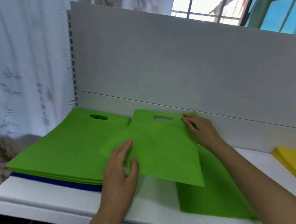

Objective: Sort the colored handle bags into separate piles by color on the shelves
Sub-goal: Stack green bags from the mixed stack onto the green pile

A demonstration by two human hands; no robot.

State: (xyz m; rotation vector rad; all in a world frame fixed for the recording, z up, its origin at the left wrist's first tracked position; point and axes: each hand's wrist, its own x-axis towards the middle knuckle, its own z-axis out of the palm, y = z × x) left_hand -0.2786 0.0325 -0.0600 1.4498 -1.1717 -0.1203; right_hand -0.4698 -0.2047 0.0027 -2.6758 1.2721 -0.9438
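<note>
A person holds one green bag (164,148) above the white shelf (50,197), between the green pile (67,146) and another green bag (216,195) lying flat on the pile's right. The left hand (122,164) pinches the held bag's near left edge, thumb on top and fingers beneath. The right hand (197,127) grips its far right corner, beside the handle cut-out. The bag hangs tilted, its near edge lifted off the shelf and partly overlapping the pile.

Under the green pile lies a blue layer (56,181), so the colours there are not fully separated. A yellow pile (291,162) sits well to the right of the green pile, at the picture's edge.

The thin fabric is limp: if one hand lets go early, the bag may fold or land askew, leaving the pile ragged. Dragging it across could also shift the top bags. The front edge of the pile sits near the shelf lip, so a nudge might push bags off.
</note>
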